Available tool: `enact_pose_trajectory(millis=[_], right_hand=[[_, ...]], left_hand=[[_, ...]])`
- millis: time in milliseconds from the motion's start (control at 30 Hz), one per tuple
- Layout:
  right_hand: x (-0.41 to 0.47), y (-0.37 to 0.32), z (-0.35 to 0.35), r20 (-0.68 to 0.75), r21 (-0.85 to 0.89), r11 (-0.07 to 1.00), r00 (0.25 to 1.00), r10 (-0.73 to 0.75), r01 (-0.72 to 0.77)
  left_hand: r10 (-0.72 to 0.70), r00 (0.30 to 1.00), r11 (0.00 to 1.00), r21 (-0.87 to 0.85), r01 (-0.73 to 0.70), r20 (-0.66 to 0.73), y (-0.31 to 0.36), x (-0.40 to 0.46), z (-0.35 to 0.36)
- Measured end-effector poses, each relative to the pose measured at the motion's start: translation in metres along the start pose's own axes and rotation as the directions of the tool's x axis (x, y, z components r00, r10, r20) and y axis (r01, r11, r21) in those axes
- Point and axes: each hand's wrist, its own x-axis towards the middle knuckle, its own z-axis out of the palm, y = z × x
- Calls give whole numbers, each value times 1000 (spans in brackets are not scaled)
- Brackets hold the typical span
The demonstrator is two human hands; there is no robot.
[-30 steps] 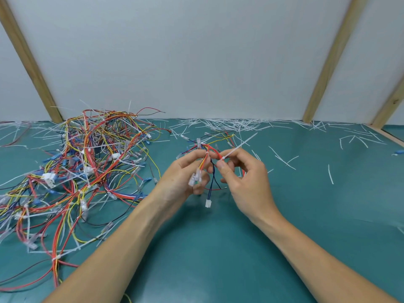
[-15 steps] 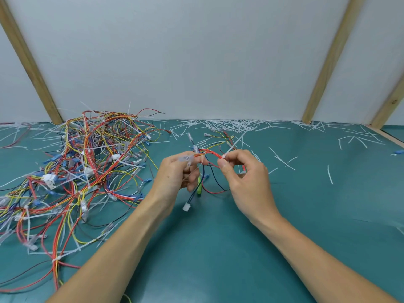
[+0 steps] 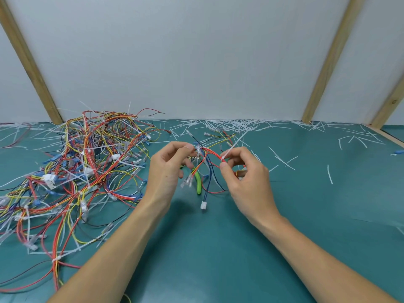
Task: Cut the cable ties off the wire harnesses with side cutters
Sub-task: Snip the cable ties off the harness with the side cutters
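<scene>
Nearest me, two bare forearms reach out over the teal mat (image 3: 218, 259), both lifted a little off it. A white connector (image 3: 203, 206) dangles lowest, on blue wires hanging from the small wire harness (image 3: 207, 162) held up between the hands.

The left hand (image 3: 167, 171) has its fingers curled and pinches the harness near a cluster of clear terminals at its upper left. The right hand (image 3: 247, 178) pinches the red and orange wires right at a white cable tie (image 3: 227, 153), thumb and forefinger closing on its head; the tie's tail sticks up and away to the right, so its long axis runs diagonally from the fingertips toward the far wall. The right hand is plainly the nearer one to that tie.

What the next move turns on, I'd say: the side cutters (image 3: 197, 180) are in neither hand. Their green handle lies on the mat just below and between the hands, under the dangling wires, running roughly toward me. Either hand would have to let go and reach down for it; the left looks slightly closer.

Further left sprawls the heap of uncut harnesses (image 3: 76, 171), red, yellow and blue, many still tied. Beyond, along the white wall, lies a drift of snipped tie tails (image 3: 236, 124), with strays scattered to the right
</scene>
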Motion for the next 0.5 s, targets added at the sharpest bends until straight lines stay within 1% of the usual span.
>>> enact_pose_trajectory(millis=[100,133,167,200,233,267,300,333,400,467,500], right_hand=[[0,0,0,-3,-17,1000,1000,-14,14],[0,1,0,2,-35,999,1000,-24,24],[0,1,0,11,-60,998,999,-37,37],[0,2,1,22,-88,995,998,-52,53],[-1,2,1,28,-117,991,997,-69,72],[-1,2,1,27,-141,986,996,-89,92],[-1,1,1,19,-161,980,994,-111,113],[-1,0,1,8,-180,975,991,-134,133],[-1,0,0,-13,-214,963,985,-172,165],[0,0,-1,-21,-231,957,982,-186,176],[0,0,-1,-22,-233,956,982,-189,179]], left_hand=[[98,995,995,31,-98,9,2,-4,3],[161,987,983,87,-162,27,1,-6,5],[239,970,948,206,-242,42,-1,-9,7],[331,942,865,381,-326,54,-3,-10,8],[419,905,745,543,-388,73,-4,-12,8],[476,874,658,620,-427,97,-5,-12,8],[479,870,647,623,-440,117,-5,-12,9],[442,888,691,581,-430,131,-6,-13,9],[327,932,774,521,-359,156,-9,-13,12],[242,952,799,519,-304,185,-11,-16,14],[205,960,827,491,-275,193,-11,-16,15]])
